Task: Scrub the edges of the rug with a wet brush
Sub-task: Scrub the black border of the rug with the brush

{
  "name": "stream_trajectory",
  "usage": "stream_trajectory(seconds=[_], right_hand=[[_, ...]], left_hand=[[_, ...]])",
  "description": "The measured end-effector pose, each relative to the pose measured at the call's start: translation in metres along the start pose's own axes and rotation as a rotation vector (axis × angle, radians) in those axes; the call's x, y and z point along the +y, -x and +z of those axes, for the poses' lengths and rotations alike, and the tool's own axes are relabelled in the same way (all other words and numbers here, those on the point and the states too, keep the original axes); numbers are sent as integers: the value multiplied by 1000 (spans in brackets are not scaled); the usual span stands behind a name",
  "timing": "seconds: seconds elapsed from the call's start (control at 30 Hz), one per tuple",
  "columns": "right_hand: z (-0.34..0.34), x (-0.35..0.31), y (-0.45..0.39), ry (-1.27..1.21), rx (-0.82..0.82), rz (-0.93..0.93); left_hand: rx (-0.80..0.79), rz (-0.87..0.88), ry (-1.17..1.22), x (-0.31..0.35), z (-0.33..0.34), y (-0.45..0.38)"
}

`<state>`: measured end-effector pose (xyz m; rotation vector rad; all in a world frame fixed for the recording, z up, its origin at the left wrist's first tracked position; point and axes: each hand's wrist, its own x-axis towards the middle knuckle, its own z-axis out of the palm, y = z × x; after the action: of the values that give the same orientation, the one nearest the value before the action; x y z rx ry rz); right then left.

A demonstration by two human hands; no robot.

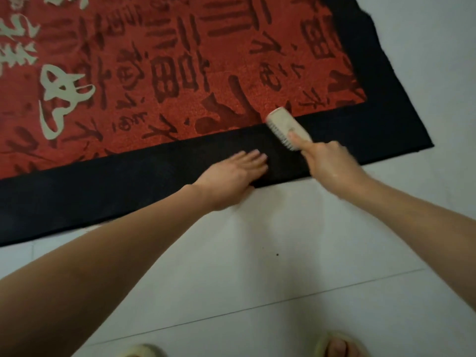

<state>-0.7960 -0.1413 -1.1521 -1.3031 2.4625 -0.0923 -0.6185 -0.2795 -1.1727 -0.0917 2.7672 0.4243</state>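
The right hand (325,161) has its grip curled round the near end of the pale brush (288,128), bristles angled onto the black border of the rug (154,173) near its right corner; the left hand (235,173) lies flat, fingers spread, pressing the border just left of it. The rug sits on the tiled floor (257,253). I can't see wet patches, so I judge scrubbing under way, with the long near edge leftward and the right side likely remaining.

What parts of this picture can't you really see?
Head view only:
- Rug: cut off by the top and left edges.
- Brush handle end: hidden inside the right hand. Wetness: cannot tell.
- Left hand palm: faces down on the black border.
- Slippers: cut off at the bottom edge.
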Motion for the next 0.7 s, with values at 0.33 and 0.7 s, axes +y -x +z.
stream_trajectory(seconds=[0.33, 0.7], right_hand=[[-30, -34, -50, 301, -39, -454], [4, -14, -62, 520, -79, -92]], left_hand=[[-45, 469, -112, -3, 14, -48], [67, 335, -55, 7, 28, -45]])
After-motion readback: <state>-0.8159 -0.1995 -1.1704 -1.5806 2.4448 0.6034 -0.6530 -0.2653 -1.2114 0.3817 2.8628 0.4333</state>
